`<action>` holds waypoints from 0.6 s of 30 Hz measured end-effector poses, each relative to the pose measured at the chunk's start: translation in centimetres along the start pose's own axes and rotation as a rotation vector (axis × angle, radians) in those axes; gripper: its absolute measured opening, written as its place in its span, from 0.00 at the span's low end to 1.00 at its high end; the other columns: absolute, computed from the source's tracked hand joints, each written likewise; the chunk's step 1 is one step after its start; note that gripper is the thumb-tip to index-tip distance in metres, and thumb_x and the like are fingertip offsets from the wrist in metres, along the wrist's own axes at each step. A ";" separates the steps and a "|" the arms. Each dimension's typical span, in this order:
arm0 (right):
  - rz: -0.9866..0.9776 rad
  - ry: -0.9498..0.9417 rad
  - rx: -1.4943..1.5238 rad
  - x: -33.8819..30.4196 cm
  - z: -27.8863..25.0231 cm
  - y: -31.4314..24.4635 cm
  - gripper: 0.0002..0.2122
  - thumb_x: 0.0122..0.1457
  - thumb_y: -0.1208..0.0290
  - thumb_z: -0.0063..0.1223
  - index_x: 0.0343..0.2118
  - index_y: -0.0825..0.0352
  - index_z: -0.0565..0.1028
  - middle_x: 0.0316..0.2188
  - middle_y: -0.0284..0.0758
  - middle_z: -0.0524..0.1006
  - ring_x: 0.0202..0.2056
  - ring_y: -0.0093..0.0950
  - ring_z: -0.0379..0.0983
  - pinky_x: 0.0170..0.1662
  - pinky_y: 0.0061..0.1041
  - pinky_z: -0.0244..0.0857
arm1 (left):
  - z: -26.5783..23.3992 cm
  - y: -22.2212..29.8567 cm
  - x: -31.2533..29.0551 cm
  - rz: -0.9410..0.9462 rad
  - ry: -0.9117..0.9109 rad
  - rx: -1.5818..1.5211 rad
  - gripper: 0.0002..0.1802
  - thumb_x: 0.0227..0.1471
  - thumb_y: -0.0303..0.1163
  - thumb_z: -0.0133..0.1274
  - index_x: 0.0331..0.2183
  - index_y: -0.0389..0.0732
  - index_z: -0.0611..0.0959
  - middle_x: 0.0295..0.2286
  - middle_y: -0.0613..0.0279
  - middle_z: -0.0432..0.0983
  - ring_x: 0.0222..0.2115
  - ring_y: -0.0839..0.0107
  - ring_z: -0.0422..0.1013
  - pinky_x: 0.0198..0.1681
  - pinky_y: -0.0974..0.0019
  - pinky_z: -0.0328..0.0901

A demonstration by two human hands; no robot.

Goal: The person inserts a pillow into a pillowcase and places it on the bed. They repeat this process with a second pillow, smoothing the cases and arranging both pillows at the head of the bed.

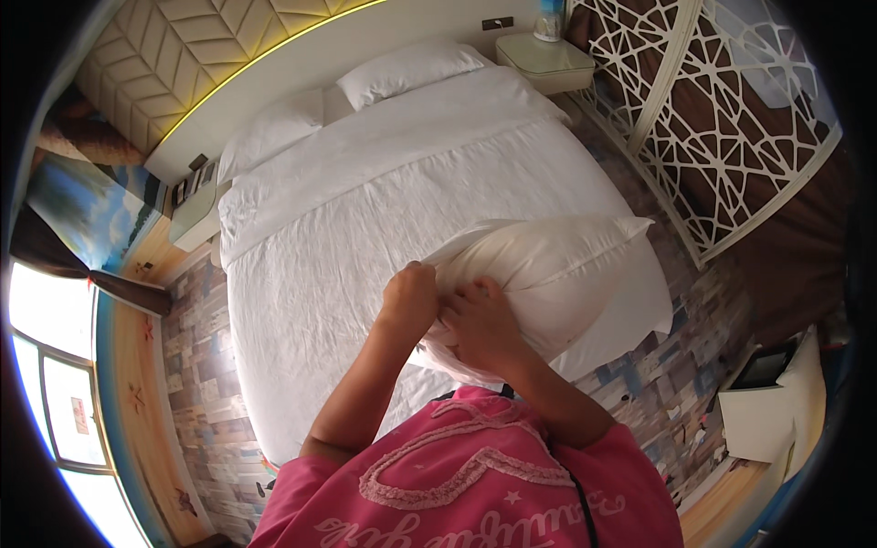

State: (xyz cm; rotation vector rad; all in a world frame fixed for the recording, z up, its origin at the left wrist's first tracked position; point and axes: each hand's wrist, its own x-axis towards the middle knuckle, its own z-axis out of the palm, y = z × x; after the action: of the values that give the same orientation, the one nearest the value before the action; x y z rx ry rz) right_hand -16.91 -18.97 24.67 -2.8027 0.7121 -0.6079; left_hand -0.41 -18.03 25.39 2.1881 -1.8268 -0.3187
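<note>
Left hand (411, 294) grips the plump white cloth pillow (571, 283); right hand (480, 321) curls against it, grip unclear. Keep cloth taut.

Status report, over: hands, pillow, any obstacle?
Left hand closed on pillow edge. Right hand against pillow. Pillow at near end of bed. No obstacle at hands.

A bedroom seen from above, its edges curved. A wide bed (311, 247) with white covers stands between two pale nightstands, the left (195, 222) and the right (546, 57). Behind it, a cream padded wall (187, 50) in chevron pattern carries a glowing yellow light strip (265, 59). The floor (203, 384) is mottled brown-grey planks. At left, daylight fills a window (68, 411) near a blue landscape mural (87, 205); at right stands a white lattice screen (661, 91).
</note>
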 end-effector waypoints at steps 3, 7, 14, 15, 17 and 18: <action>0.005 0.021 0.005 -0.4 0.7 -0.2 0.14 0.43 0.68 0.58 0.35 0.63 0.76 0.40 0.33 0.76 0.47 0.31 0.67 0.56 0.39 0.50 | 0.9 0.0 0.6 -0.059 -0.008 0.085 0.07 0.43 0.26 0.53 0.25 0.32 0.80 0.32 0.41 0.77 0.33 0.48 0.74 0.36 0.53 0.70; 0.004 0.037 0.003 -0.7 1.2 0.1 0.13 0.44 0.68 0.58 0.34 0.63 0.76 0.39 0.32 0.76 0.47 0.31 0.68 0.56 0.39 0.51 | 1.5 -1.2 1.8 -0.002 -0.292 0.133 0.09 0.44 0.29 0.54 0.26 0.32 0.81 0.30 0.40 0.77 0.33 0.48 0.75 0.34 0.52 0.70; -0.020 0.077 0.023 -0.7 1.3 0.3 0.10 0.45 0.68 0.57 0.32 0.63 0.75 0.33 0.31 0.76 0.45 0.30 0.68 0.55 0.39 0.52 | 7.5 -7.7 2.9 0.128 -0.186 -0.099 0.14 0.49 0.35 0.53 0.27 0.30 0.81 0.25 0.43 0.77 0.25 0.52 0.74 0.29 0.56 0.69; -0.025 0.084 0.026 -0.6 1.3 0.2 0.10 0.45 0.68 0.57 0.32 0.63 0.75 0.33 0.31 0.76 0.45 0.30 0.69 0.55 0.39 0.52 | 8.9 -9.5 3.2 0.238 -0.160 -0.097 0.15 0.51 0.35 0.53 0.27 0.30 0.80 0.24 0.45 0.77 0.23 0.54 0.74 0.27 0.57 0.69; -0.018 0.100 0.027 -0.7 1.4 0.6 0.10 0.45 0.67 0.58 0.31 0.63 0.75 0.33 0.31 0.75 0.44 0.30 0.69 0.55 0.39 0.53 | 7.5 -8.5 3.2 0.132 -0.319 -0.342 0.14 0.52 0.35 0.52 0.27 0.31 0.79 0.22 0.51 0.75 0.20 0.62 0.72 0.23 0.61 0.67; -0.015 0.098 0.023 -0.8 1.5 0.7 0.11 0.44 0.67 0.58 0.31 0.63 0.75 0.33 0.31 0.75 0.44 0.30 0.69 0.55 0.39 0.53 | 6.4 -7.6 3.1 0.044 -0.383 -0.420 0.13 0.52 0.34 0.52 0.28 0.32 0.79 0.21 0.54 0.74 0.19 0.65 0.71 0.22 0.62 0.66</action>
State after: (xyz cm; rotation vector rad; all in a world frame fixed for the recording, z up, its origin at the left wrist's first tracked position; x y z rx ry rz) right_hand -17.17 -19.04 22.90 -2.7752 0.6981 -0.7555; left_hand 4.99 -20.23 16.75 1.8818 -1.7748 -1.0680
